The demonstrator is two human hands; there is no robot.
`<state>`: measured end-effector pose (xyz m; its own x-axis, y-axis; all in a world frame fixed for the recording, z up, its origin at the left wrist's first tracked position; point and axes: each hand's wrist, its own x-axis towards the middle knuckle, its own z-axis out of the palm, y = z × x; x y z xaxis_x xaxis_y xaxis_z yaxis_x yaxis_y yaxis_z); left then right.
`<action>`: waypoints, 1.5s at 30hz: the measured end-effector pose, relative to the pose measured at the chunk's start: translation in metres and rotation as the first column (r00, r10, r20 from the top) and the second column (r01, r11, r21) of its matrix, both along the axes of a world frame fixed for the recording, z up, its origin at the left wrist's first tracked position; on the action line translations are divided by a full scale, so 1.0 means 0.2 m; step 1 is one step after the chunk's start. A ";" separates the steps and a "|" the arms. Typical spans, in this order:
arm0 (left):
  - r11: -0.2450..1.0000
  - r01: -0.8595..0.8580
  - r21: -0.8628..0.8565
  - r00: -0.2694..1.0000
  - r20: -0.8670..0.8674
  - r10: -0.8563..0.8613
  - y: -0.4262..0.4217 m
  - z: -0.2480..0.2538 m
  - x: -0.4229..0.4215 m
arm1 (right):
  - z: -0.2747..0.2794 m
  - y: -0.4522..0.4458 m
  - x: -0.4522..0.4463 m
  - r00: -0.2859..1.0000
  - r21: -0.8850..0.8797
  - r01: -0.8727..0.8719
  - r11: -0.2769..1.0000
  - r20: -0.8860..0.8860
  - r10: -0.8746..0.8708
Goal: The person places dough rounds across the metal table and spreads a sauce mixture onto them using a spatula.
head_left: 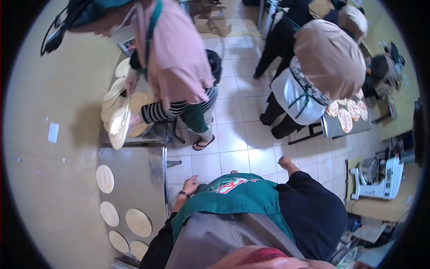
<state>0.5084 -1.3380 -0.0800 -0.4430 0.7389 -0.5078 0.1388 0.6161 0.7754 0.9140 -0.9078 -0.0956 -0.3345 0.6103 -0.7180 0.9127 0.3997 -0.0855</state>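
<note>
Tiled floor [233,130] seen centrally. Metal bench [134,179] sited at left; five flat dough rounds [139,222] laid on it. Left hand [191,184], near bench, held part-open, nothing seen gripped. Right hand [284,162] curled; closure, contents cannot be told. Dark band [184,194] worn on left wrist.

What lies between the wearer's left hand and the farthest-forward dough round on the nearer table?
From the left hand to the dough round, the head view shows tiled floor, then a bare stretch of the metal table.
</note>
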 end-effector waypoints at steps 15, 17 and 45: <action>0.582 0.773 -0.254 0.609 0.040 -0.792 1.22 -0.29 -0.49 | 0.18 -0.67 0.33 0.515 -0.083 0.758 0.647 -0.532 -0.672; 0.505 0.810 -0.298 0.531 0.009 -0.847 1.45 -0.23 -0.46 | 0.12 -0.96 0.55 0.272 -0.038 0.936 0.349 -0.553 -0.788; -0.254 0.944 -0.208 -0.228 0.143 -0.963 1.50 -0.31 1.10 | 0.10 -2.94 0.77 -0.417 -0.197 0.909 -0.368 -0.460 -0.784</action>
<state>0.7284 -1.0372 -0.1422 0.6787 0.1943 -0.7082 0.7336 -0.2226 0.6420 1.0676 -1.4955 -0.0757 0.7052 0.3968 -0.5876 -0.0159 -0.8196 -0.5726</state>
